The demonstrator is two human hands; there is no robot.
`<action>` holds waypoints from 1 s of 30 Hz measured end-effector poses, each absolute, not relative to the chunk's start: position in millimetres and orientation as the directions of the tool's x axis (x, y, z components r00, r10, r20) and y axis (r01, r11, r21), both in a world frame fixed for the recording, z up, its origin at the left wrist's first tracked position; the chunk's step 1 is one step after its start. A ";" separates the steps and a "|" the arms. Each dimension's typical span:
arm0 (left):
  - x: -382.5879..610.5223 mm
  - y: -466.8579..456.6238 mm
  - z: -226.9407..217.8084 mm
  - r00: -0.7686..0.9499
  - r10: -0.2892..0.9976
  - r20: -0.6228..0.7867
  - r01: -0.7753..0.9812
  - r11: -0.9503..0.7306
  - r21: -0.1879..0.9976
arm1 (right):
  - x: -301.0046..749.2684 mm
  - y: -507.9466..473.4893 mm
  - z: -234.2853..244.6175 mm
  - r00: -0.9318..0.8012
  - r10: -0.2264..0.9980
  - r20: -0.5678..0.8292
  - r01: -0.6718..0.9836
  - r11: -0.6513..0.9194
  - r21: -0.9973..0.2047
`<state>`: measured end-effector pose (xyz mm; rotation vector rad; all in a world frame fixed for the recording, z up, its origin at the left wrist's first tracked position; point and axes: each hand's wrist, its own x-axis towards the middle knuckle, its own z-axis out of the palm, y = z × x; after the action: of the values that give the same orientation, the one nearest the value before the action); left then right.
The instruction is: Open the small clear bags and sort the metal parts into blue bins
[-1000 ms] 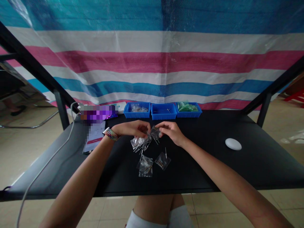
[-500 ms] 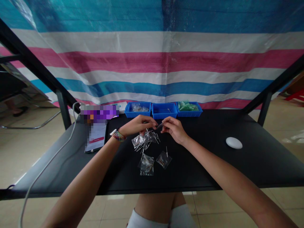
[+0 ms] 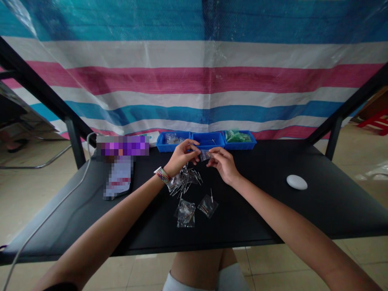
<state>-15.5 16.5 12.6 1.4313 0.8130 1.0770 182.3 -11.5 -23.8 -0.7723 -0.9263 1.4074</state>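
Note:
Both hands are raised over the black table, holding a small clear plastic bag point(image 3: 205, 155) between them. My right hand point(image 3: 223, 162) pinches its right edge. My left hand point(image 3: 181, 157), with a woven bracelet at the wrist, has thumb and fingertips at its left edge. Under my left hand lies a loose pile of thin metal pins point(image 3: 185, 184) resembling pop rivets, mixed with clear bags. Nearer the front edge are a crumpled clear bag point(image 3: 186, 213) and another clear bag point(image 3: 207, 207) containing several small pins. One single pin point(image 3: 211, 195) touches that second bag's top.
Along the back stand three blue bins: the left bin point(image 3: 160, 146) with clear bags, the middle bin point(image 3: 197, 145) with a few pins, the right bin point(image 3: 252, 144) with green bags. A phone point(image 3: 119, 178), a white cable point(image 3: 57, 196) and a white oval object point(image 3: 297, 182) surround the work.
The small bag has turned so its flat face shows between my hands. My left hand has tilted upward, its wrist shifting right. The view has shifted slightly.

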 end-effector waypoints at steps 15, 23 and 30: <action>-29.1 13.5 -6.1 0.283 0.943 0.172 -0.228 -0.108 0.968 | 179.0 -13.5 -24.9 -0.111 0.992 0.064 -0.403 0.014 -0.915; -29.1 14.6 2.5 0.286 0.946 0.155 -0.378 -0.037 0.925 | 180.6 -13.7 -21.4 -0.114 0.991 0.076 -0.413 0.022 -0.910; -77.0 44.1 5.9 0.208 0.947 0.244 -0.088 -0.230 0.969 | 182.1 -13.9 -17.9 -0.133 0.989 0.069 -0.429 0.005 -0.903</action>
<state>-77.0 44.1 5.9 1.4299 0.8757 1.2423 182.1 -13.9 -17.9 -0.7770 -0.9927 1.4625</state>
